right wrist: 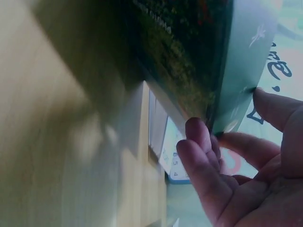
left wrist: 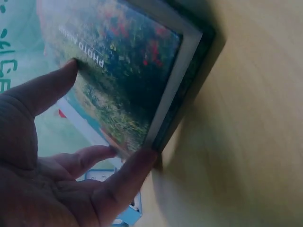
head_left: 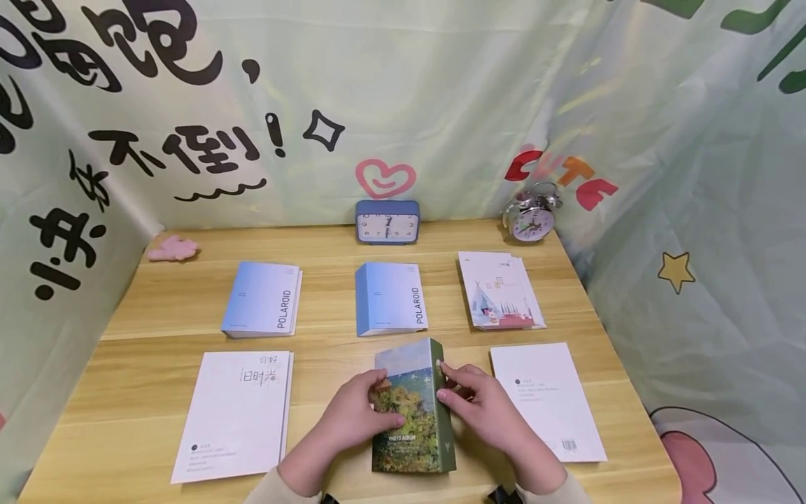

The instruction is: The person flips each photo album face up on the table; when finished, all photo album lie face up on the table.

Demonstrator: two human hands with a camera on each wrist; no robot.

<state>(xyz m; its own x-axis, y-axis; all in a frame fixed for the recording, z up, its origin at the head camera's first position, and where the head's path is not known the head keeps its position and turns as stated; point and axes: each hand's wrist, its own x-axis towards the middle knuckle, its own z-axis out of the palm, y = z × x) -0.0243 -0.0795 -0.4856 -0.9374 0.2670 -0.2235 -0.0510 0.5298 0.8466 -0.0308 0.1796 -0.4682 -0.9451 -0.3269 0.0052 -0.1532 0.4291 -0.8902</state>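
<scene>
Placement, seemingly: left hand point(head_left: 354, 411) and right hand point(head_left: 481, 404) gripped the photo album point(head_left: 417, 402) in front of the blue clock point(head_left: 387, 224); alignment seemed needed.

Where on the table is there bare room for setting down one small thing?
Bare wood lies between the pink object and blue clock, and between the left blue album and middle blue album. The front middle is crowded: the left hand and right hand hold the photo album there.
</scene>
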